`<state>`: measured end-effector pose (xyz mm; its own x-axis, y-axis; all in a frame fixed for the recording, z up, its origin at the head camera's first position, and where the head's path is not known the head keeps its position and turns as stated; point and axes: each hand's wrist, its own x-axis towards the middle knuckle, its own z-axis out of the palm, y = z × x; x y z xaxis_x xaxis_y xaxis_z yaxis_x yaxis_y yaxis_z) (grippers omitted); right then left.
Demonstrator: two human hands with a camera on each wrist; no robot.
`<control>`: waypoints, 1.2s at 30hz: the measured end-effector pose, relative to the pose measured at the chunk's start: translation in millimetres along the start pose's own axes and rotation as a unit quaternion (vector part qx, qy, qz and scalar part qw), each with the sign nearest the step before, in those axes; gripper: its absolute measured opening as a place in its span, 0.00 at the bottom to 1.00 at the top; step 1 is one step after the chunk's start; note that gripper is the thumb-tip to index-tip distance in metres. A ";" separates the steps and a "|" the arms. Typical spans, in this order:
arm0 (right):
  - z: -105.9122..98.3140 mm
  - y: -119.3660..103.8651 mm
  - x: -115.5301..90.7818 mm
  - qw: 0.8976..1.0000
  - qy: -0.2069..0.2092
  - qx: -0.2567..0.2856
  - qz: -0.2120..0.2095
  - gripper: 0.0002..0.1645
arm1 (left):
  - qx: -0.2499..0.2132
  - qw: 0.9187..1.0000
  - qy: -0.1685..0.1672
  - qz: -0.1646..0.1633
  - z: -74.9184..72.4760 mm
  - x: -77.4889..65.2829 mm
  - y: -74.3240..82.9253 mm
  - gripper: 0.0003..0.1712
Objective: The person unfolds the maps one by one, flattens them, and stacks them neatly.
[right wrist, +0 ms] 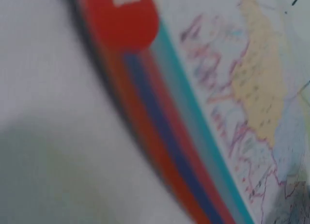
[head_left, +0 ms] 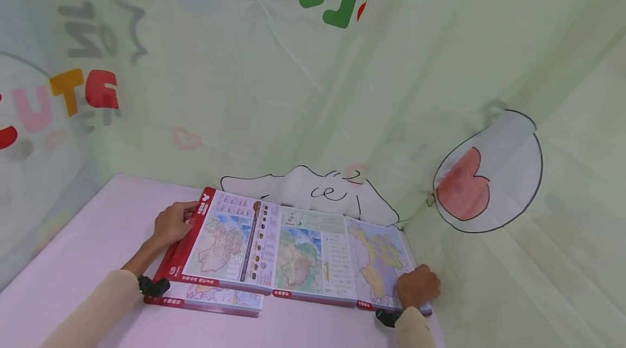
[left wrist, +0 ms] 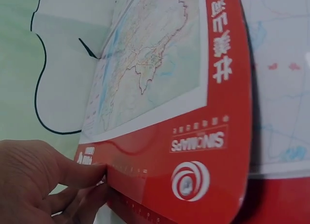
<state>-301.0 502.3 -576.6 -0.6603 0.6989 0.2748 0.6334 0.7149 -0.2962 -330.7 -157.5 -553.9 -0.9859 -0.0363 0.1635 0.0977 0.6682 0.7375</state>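
A fold-out map (head_left: 298,261) with several laminated panels lies spread across the pink table in the head view. Its left end has a red border strip (left wrist: 160,161) with white lettering and a round logo. With thumb and fingers, my left hand (head_left: 172,223) pinches that red edge; the left wrist view shows the thumb (left wrist: 85,173) on top. Another map layer (head_left: 220,294) shows underneath at the lower left. Over at the far right end, my right hand (head_left: 418,285) holds the map's edge, its fingers curled and partly hidden. The right wrist view shows blurred striped layers (right wrist: 169,141) along the edge.
The pink table (head_left: 303,329) extends in front of the map and to its left. A pale green curtain (head_left: 293,92) with printed letters and cartoon shapes hangs behind the table and along its right side, close to my right hand.
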 end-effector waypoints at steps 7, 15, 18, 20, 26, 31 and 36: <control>14.5 5.4 4.9 0.999 0.005 0.021 0.031 0.17 | 0.018 1.000 0.014 -0.011 5.5 4.4 -13.4 0.43; 1.7 -38.6 -24.5 0.995 0.042 -0.027 -0.089 0.22 | -0.006 0.999 0.048 0.012 1.8 11.1 -31.1 0.33; -13.5 -66.9 -55.5 0.983 0.047 0.052 -0.171 0.25 | 0.025 0.997 0.060 0.047 -0.7 12.2 -31.6 0.30; -25.5 -83.7 -80.6 0.966 0.025 0.108 -0.232 0.27 | 0.065 0.993 0.059 0.073 0.0 14.8 -32.6 0.31; -37.4 -111.9 -151.5 0.931 -0.050 0.133 -0.336 0.30 | 0.136 0.981 0.052 0.124 14.4 31.9 -47.5 0.33; -21.5 -115.5 -180.9 0.932 -0.068 0.085 -0.347 0.32 | 0.144 0.980 0.050 0.127 15.9 26.8 -47.6 0.35; -7.1 -113.3 -191.6 0.934 -0.096 0.048 -0.342 0.34 | 0.144 0.979 0.055 0.134 12.5 17.6 -48.1 0.35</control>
<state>-243.4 287.6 -589.2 -0.9629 0.0561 0.2639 0.0039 0.9809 -0.1943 -354.4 -181.1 -594.7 -0.9082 0.0989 0.4068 0.2919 0.8460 0.4462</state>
